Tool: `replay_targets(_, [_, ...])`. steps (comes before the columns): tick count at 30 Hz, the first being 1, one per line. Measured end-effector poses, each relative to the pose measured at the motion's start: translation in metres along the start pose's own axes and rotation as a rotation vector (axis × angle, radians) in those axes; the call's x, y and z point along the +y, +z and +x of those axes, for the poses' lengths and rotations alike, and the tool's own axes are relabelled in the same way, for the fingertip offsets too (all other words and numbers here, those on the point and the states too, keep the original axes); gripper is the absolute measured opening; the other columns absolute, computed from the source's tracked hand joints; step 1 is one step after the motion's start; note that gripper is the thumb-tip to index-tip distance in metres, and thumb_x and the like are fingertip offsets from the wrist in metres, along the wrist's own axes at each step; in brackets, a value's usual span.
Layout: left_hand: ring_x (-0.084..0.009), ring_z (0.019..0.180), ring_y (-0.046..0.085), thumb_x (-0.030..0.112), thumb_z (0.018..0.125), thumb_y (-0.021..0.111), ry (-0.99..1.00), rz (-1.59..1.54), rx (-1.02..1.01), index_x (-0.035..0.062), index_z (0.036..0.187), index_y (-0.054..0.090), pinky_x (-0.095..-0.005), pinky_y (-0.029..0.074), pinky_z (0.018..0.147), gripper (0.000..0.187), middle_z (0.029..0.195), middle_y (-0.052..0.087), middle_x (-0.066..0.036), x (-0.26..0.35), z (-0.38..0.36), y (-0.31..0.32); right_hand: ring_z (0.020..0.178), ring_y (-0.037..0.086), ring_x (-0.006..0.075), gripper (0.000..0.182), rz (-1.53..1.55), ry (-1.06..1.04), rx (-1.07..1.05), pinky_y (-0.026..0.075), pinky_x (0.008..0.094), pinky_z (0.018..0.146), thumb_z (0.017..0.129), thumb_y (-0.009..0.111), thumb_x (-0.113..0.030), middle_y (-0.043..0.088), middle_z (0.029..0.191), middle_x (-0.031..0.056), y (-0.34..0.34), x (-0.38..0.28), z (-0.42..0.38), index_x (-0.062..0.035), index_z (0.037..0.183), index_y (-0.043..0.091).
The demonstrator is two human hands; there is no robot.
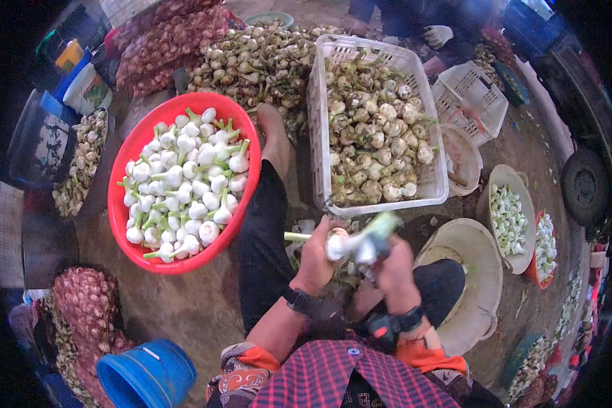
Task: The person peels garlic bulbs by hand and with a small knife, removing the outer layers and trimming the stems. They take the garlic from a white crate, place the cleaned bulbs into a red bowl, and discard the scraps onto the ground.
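My left hand [314, 264] is closed around a garlic bulb [337, 245], its cut green stem poking out to the left. Against the bulb, my right hand [396, 268] is curled and smeared by motion. It grips something dark and greyish that I cannot make out, and a blurred pale green-white piece shows above its fingers. Just beyond both hands stands a white plastic crate [321, 156] of untrimmed, soil-stained garlic [381, 136]. To the left, a red basin [117, 197] holds many clean white bulbs [183, 177] with short green stems.
A cream tub [479, 299] sits by my right knee. Further right are a basin of peeled garlic [508, 217] and stacked crates [470, 98]. A garlic heap [251, 68] and red mesh sacks [163, 54] lie ahead. A blue bucket [146, 377] stands lower left. A person's gloved hand [438, 36] shows ahead.
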State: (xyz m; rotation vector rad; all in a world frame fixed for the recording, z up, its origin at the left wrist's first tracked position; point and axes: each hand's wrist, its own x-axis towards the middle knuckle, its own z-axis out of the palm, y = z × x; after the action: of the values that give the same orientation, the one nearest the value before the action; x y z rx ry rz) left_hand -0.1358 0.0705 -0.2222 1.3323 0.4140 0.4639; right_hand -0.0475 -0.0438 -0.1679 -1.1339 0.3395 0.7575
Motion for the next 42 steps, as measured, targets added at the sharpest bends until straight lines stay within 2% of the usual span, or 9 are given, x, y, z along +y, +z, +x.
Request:
replay_targets(4, [-0.0162, 0.073, 0.058, 0.041, 0.099, 0.026, -0.318, -0.691, -0.102, -0.0025, 0.107, 0.057, -0.0267, 0.048, 0.066, 0.055, 0.087, 0.061, -0.008, 0.034, 0.001, -0.013, 0.075, 0.062, 0.0173, 0.023, -0.451, -0.291, -0.042, 0.050, 0.0336, 0.066, 0.082, 0.049, -0.007, 0.066, 0.091, 0.0071, -0.051, -0.032, 0.040, -0.0002, 0.101, 0.061])
replay_targets(6, [-0.0161, 0.073, 0.058, 0.043, 0.099, 0.024, -0.345, -0.678, -0.048, -0.0026, 0.109, 0.057, -0.0262, 0.048, 0.065, 0.057, 0.087, 0.061, -0.008, 0.044, 0.006, -0.008, 0.079, 0.063, 0.0355, 0.044, -1.859, -0.450, -0.153, 0.050, 0.0436, 0.071, 0.066, 0.056, -0.006, 0.065, 0.083, 0.0210, -0.058, -0.015, 0.038, -0.0046, 0.110, 0.059])
replay_targets(8, [-0.0156, 0.074, 0.058, 0.041, 0.099, 0.024, -0.324, -0.513, 0.057, -0.0018, 0.112, 0.057, -0.0259, 0.047, 0.066, 0.056, 0.087, 0.061, -0.008, 0.039, 0.009, -0.004, 0.085, 0.061, 0.0402, 0.047, -1.966, -0.218, -0.304, 0.049, 0.0459, 0.074, 0.066, 0.057, -0.009, 0.063, 0.086, 0.0236, -0.027, -0.024, 0.004, -0.0045, 0.112, 0.058])
replay_targets(12, [-0.0155, 0.077, 0.057, 0.037, 0.099, 0.029, -0.025, 0.024, 0.119, -0.0028, 0.112, 0.057, -0.0276, 0.046, 0.069, 0.051, 0.088, 0.060, -0.008, 0.028, 0.007, 0.000, 0.091, 0.060, 0.0369, 0.055, -1.245, -0.740, -0.568, 0.049, 0.0412, 0.077, 0.067, 0.053, 0.002, 0.062, 0.100, 0.0197, 0.004, -0.028, -0.015, -0.0047, 0.122, 0.052])
replay_targets(20, [-0.0339, 0.080, 0.059, 0.011, 0.081, 0.056, 0.462, 0.660, 0.018, -0.0003, 0.107, 0.057, -0.0374, 0.048, 0.068, 0.029, 0.091, 0.056, -0.017, 0.040, -0.002, -0.010, 0.070, 0.058, 0.0351, 0.028, -1.599, -1.038, -0.390, 0.047, 0.0450, 0.062, 0.056, 0.057, 0.003, 0.057, 0.072, 0.0150, 0.021, 0.006, -0.020, -0.0019, 0.084, 0.056])
replay_targets(26, [-0.0148, 0.076, 0.059, 0.020, 0.092, 0.049, 0.089, -0.140, 0.045, 0.0009, 0.105, 0.058, -0.0292, 0.046, 0.062, 0.025, 0.088, 0.059, -0.006, 0.009, 0.008, -0.019, 0.069, 0.053, 0.0109, 0.023, -0.746, -0.440, -0.277, 0.044, 0.0252, 0.063, 0.069, 0.053, 0.006, 0.057, 0.074, 0.0048, 0.021, 0.011, -0.016, 0.0002, 0.091, 0.055])
replay_targets(32, [-0.0102, 0.077, 0.060, 0.021, 0.088, 0.057, -0.678, -0.540, -0.159, 0.0039, 0.099, 0.060, -0.0231, 0.048, 0.065, 0.021, 0.087, 0.063, -0.003, 0.020, 0.018, -0.035, 0.072, 0.058, 0.0131, 0.016, -0.866, -0.732, -0.461, 0.047, 0.0248, 0.064, 0.079, 0.052, 0.002, 0.061, 0.084, 0.0057, 0.028, 0.003, -0.021, -0.0009, 0.095, 0.054])
replay_targets(35, [-0.0166, 0.086, 0.061, 0.003, 0.081, 0.060, -0.074, -0.259, -0.058, 0.0022, 0.107, 0.057, -0.0288, 0.050, 0.075, 0.026, 0.098, 0.063, -0.009, 0.029, 0.002, -0.033, 0.077, 0.060, 0.0175, 0.031, -0.199, -0.333, -0.355, 0.052, 0.0318, 0.068, 0.076, 0.065, 0.000, 0.060, 0.091, 0.0053, 0.011, -0.010, -0.004, -0.0028, 0.103, 0.051])
replay_targets(42, [-0.0273, 0.085, 0.060, 0.028, 0.086, 0.040, -0.196, -1.176, -0.084, 0.0002, 0.114, 0.053, -0.0368, 0.050, 0.073, 0.042, 0.099, 0.060, -0.014, 0.027, 0.014, -0.057, 0.080, 0.063, 0.0309, 0.018, -0.224, -0.147, -0.235, 0.052, 0.0443, 0.071, 0.084, 0.050, -0.012, 0.063, 0.091, 0.0152, -0.037, -0.023, -0.003, -0.0034, 0.098, 0.058])
